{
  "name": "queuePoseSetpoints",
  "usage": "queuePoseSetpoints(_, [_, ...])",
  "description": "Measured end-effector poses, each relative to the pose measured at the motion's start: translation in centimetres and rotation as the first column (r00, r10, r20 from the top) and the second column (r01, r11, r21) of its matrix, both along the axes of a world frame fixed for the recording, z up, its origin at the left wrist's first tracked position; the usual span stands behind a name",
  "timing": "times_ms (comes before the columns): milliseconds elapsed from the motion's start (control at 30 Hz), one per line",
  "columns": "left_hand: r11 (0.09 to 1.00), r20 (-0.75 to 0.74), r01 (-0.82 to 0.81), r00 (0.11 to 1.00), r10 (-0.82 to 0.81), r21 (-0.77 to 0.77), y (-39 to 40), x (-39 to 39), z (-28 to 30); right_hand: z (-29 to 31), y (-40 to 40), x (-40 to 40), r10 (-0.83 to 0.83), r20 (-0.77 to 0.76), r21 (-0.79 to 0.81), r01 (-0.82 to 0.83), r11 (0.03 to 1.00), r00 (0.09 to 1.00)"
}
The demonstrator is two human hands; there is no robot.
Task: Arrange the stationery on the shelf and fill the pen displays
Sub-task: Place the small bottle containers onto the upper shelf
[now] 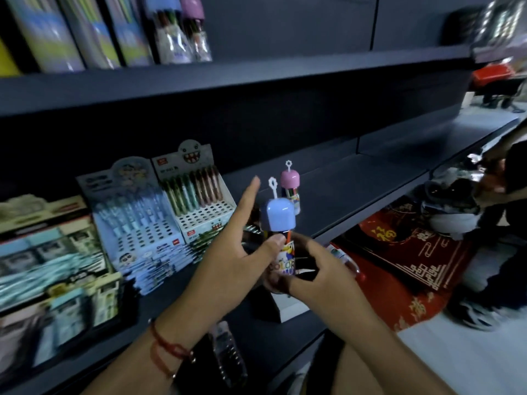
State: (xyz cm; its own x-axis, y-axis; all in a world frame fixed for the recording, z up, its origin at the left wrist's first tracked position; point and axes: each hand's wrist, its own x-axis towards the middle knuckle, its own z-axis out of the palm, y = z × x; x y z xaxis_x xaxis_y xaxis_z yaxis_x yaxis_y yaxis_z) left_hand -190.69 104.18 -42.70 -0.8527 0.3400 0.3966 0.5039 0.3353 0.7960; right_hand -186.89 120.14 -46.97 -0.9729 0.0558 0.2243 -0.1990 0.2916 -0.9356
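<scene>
Both hands are holding one marker tub (281,246) with a blue cap, just in front of the dark shelf (356,189). Left hand (236,252) is pressing its thumb on it (pointer finger sticking up), and right hand (316,269) is curling around its bottom. "COLOR" is showing on the label. A pink-capped tub (290,189) is standing on the shelf behind it, right of two pen displays (171,201).

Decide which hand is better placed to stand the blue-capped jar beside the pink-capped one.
Probably left: the left hand pinches the blue-capped jar with its thumb, nearer the pink-capped jar; the right hand only steadies its base.
</scene>
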Motion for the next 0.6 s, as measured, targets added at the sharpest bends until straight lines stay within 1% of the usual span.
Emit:
queuePoseSetpoints(67, [1.0, -0.073, 0.005, 0.997, -0.007, -0.02, -0.9, 1.3, 1.4, 1.4, -0.4, 0.9, 0.017, -0.024, 0.009, -0.016, 1.0, 1.0])
queuePoseSetpoints(133, [0.997, -0.163, -0.011, 0.987, -0.002, -0.078, -1.8, 2.3, 3.1, 3.2, -0.6, 1.6, 0.042, -0.043, 0.044, -0.04, 0.998, 0.998])
queuePoseSetpoints(233, [0.987, -0.303, -0.082, 0.952, 0.036, -0.141, -3.3, 3.0, 6.5, 6.3, -1.1, 2.2, 0.094, -0.094, 0.066, -0.088, 0.994, 0.991])
queuePoseSetpoints(333, [0.962, -0.443, -0.199, 0.891, 0.098, -0.188, -4.6, 3.3, 10.3, 9.6, -2.0, 1.9, 0.132, -0.167, 0.052, -0.125, 0.991, 0.977])
queuePoseSetpoints(400, [0.947, -0.519, -0.253, 0.847, 0.117, -0.199, -5.4, 3.3, 13.0, 11.8, -2.8, 1.0, 0.184, -0.224, 0.019, -0.184, 0.983, 0.957])
queuePoseSetpoints(533, [0.913, -0.634, -0.344, 0.762, 0.134, -0.221, -6.6, 2.8, 18.5, 16.7, -4.4, -2.0, 0.247, -0.343, -0.034, -0.275, 0.961, 0.906])
queuePoseSetpoints(600, [0.883, -0.695, -0.416, 0.7, 0.161, -0.215, -7.1, 1.8, 21.0, 19.1, -5.1, -3.6, 0.243, -0.389, -0.014, -0.27, 0.963, 0.888])
